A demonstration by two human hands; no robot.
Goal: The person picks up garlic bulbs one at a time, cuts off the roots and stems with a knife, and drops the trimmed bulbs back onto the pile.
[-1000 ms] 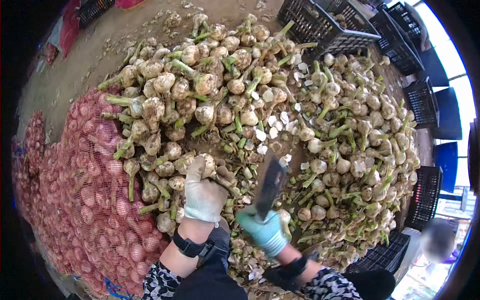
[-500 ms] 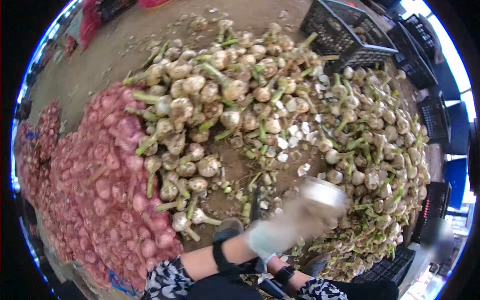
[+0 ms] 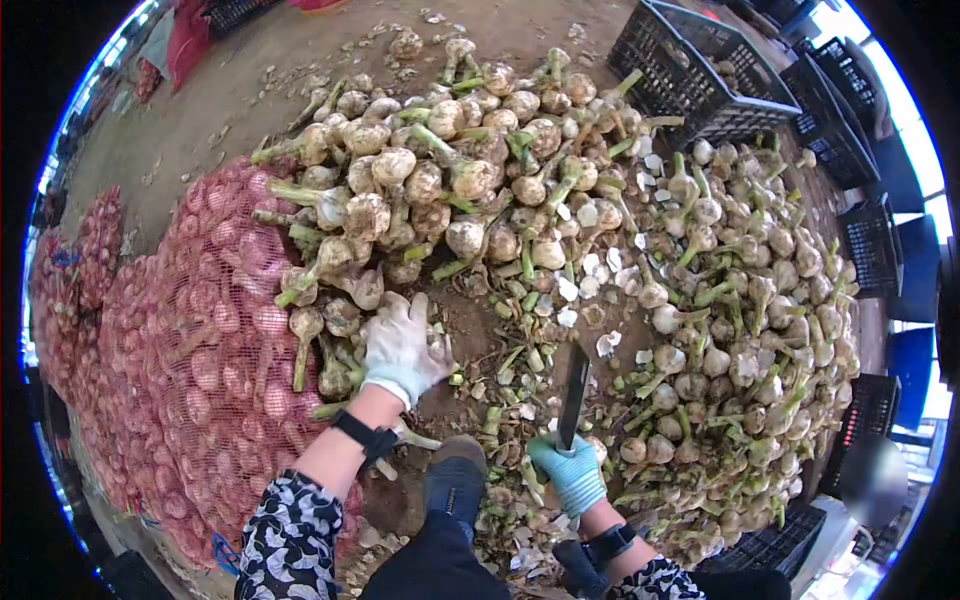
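Note:
My left hand point(image 3: 403, 348), in a pale work glove, reaches down at the near edge of a heap of garlic bulbs point(image 3: 470, 180) with green stalks. Its fingers are apart, close to a garlic bulb point(image 3: 362, 287); I see nothing held in them. My right hand point(image 3: 570, 472), in a light blue-green glove, is closed around the handle of a knife point(image 3: 574, 398), whose dark blade points up and away from me. Trimmed garlic bulbs point(image 3: 735, 355) with short or no stalks lie in a broad pile on the right. Cut stalk pieces and white peelings litter the ground between.
A pink mesh sack point(image 3: 200, 350) full of garlic lies along my left. A black plastic crate point(image 3: 700, 75) stands at the back right, with more crates point(image 3: 865, 425) down the right edge. My shoe point(image 3: 456, 480) is between my arms.
The left hand, blurred over the right-hand pile before, has swung back left to the untrimmed heap. My right hand and the knife, mostly covered earlier, now show plainly.

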